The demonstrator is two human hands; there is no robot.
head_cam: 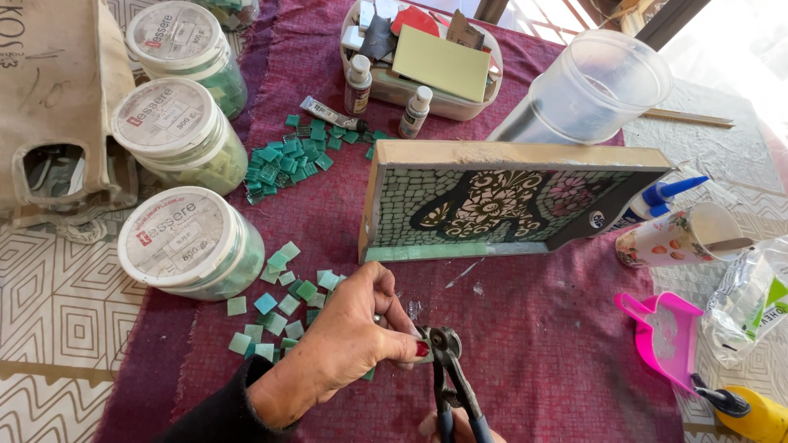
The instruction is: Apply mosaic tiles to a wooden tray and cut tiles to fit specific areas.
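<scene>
From the head camera, the left hand (pixel 349 340) has its fingers pinched shut on a small tile piece, barely visible at the fingertips, feeding it into the head of the nippers (pixel 450 373) so the cut lands where wanted. The right hand (pixel 460 431), mostly out of frame, grips the handles; its closure cannot be told. Loose green tiles (pixel 283 299) lie just behind the left fingers, within easy reach; the mosaic tray (pixel 501 201) stands beyond them.

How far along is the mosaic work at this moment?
The mosaic panel looks mostly tiled, its dark floral motif filled. In hand: the left hand holds a small piece at the nippers, gripped from below by the right hand, barely visible. Loose green tiles remain unused.
</scene>
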